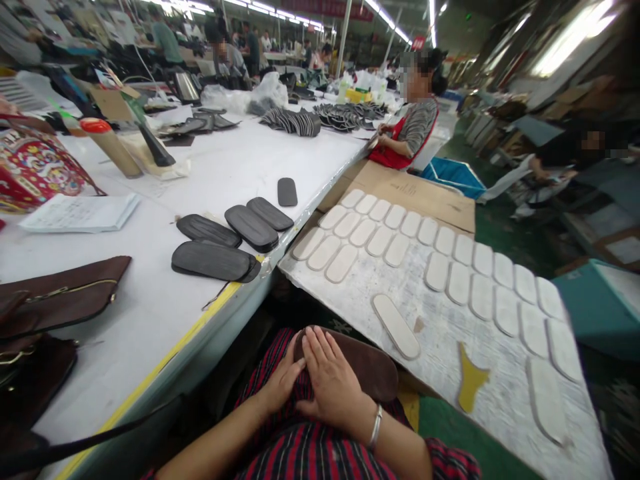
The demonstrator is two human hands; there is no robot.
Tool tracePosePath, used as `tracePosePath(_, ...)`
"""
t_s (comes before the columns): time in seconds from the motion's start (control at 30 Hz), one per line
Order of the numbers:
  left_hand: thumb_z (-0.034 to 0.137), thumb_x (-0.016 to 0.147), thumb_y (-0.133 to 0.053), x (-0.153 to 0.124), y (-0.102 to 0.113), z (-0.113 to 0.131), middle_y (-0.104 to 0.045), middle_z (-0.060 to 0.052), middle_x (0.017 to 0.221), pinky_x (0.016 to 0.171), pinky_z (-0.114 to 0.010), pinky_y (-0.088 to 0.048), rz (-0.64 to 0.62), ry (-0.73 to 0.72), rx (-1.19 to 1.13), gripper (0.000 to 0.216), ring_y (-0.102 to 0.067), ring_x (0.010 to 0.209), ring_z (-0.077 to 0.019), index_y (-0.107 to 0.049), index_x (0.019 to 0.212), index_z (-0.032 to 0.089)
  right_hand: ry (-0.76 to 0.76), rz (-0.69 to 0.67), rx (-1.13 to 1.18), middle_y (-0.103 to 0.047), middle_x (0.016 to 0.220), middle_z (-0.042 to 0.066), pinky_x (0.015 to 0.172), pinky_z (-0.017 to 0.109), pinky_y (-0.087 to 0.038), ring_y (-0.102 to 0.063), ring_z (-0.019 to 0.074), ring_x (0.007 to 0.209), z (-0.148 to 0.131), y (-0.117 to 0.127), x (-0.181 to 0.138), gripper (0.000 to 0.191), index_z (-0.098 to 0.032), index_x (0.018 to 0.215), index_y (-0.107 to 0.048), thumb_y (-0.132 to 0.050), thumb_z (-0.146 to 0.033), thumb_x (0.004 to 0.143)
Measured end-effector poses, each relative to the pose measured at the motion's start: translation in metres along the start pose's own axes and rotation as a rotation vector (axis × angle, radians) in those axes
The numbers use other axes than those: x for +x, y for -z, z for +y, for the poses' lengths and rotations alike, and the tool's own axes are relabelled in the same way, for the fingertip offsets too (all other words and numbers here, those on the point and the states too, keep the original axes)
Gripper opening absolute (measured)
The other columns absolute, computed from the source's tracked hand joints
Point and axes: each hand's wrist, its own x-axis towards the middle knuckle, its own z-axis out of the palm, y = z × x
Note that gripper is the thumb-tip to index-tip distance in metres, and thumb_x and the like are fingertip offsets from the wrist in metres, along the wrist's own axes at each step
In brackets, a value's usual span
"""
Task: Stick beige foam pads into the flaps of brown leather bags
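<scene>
On the white table (165, 320), a brown purse (65, 290) is lying near a white paper (80, 212), while a patterned bag (40, 163), a red-capped bottle (117, 152) and a kettle (184, 85) are standing farther back. Beyond, a person (424, 120) is wearing a red apron (393, 153).

1 camera, head-worn, looking forward and down past wearer's lap (300, 460). Nearest things: left hand (286, 379) and right hand (331, 381), just below lens, low centre of frame. White table (150, 287) fills frame left, its right edge running diagonally from bottom left to upper centre. Grey board (435, 327), seen obliquely, has left corner beside that edge. Wide view, reaching past table's far end to ceiling lights (261, 9).
</scene>
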Motion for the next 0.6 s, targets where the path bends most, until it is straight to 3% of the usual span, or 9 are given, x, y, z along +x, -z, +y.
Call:
tracePosePath(0.07,0.034,0.089,-0.03,0.001,-0.001,0.005,-0.017,-0.01,0.147,0.111,-0.045,-0.016,-0.012,0.04,-0.021,0.056,-0.013,0.134,-0.0198,-0.014,0.14,0.015,0.039,-0.027,0.108,-0.014,0.146,0.014,0.111,0.042,-0.011,-0.006,0.0266,0.135,0.006,0.009,-0.006,0.096,-0.007,0.14,-0.02,-0.06,-0.054,0.066)
tracePosePath(0.13,0.039,0.089,-0.03,0.0,-0.005,0.009,-0.02,-0.011,0.146,0.11,-0.045,-0.017,0.014,0.08,-0.036,0.057,-0.015,0.134,-0.0211,-0.018,0.138,0.014,0.018,0.002,0.204,-0.024,0.144,0.011,0.11,0.037,-0.02,-0.018,0.0218,0.133,0.016,0.018,-0.02,0.082,-0.011,0.139,-0.024,-0.056,-0.048,0.074)
tracePosePath(0.2,0.043,0.089,-0.031,-0.001,-0.009,0.009,-0.023,-0.013,0.145,0.109,-0.047,-0.019,0.089,0.095,-0.021,0.058,-0.019,0.133,-0.0228,-0.019,0.137,0.013,-0.096,0.103,0.226,-0.032,0.141,0.009,0.107,0.035,-0.027,-0.026,0.0192,0.13,0.027,0.021,-0.041,0.065,-0.014,0.137,-0.029,-0.05,-0.038,0.081)
tracePosePath(0.3,0.045,0.088,-0.033,0.003,-0.007,0.011,-0.025,-0.014,0.144,0.108,-0.049,-0.022,0.239,0.021,0.013,0.058,-0.023,0.132,-0.0247,-0.019,0.136,0.016,-0.301,0.274,0.155,-0.041,0.135,0.011,0.104,0.041,-0.032,-0.034,0.0239,0.126,0.05,0.015,-0.078,0.054,-0.015,0.131,-0.04,-0.05,-0.033,0.081)
tracePosePath(0.4,0.045,0.088,-0.034,0.008,0.001,0.037,-0.029,-0.013,0.142,0.106,-0.053,-0.024,0.387,-0.079,-0.032,0.054,-0.026,0.131,-0.0266,-0.024,0.134,0.019,-0.414,0.402,0.151,-0.051,0.126,0.013,0.097,0.039,-0.042,-0.047,0.0247,0.117,0.072,0.021,-0.109,0.047,-0.015,0.126,-0.047,-0.049,-0.032,0.081)
tracePosePath(0.47,0.044,0.087,-0.037,0.004,0.005,0.07,-0.033,-0.011,0.14,0.104,-0.053,-0.029,0.458,-0.143,-0.101,0.051,-0.03,0.129,-0.0279,-0.03,0.132,0.021,-0.434,0.538,0.164,-0.055,0.122,0.011,0.093,0.037,-0.046,-0.051,0.0237,0.113,0.075,0.047,-0.127,0.042,-0.017,0.123,-0.049,-0.048,-0.031,0.083)
tracePosePath(0.6,0.047,0.082,-0.046,-0.029,0.006,0.132,-0.05,-0.007,0.126,0.09,-0.046,-0.047,0.531,-0.37,-0.213,0.046,-0.048,0.114,-0.0296,-0.048,0.122,0.024,-0.359,0.921,0.192,-0.057,0.119,0.008,0.089,0.036,-0.048,-0.053,0.0237,0.109,0.047,0.136,-0.168,0.037,-0.023,0.122,-0.049,-0.045,-0.034,0.087)
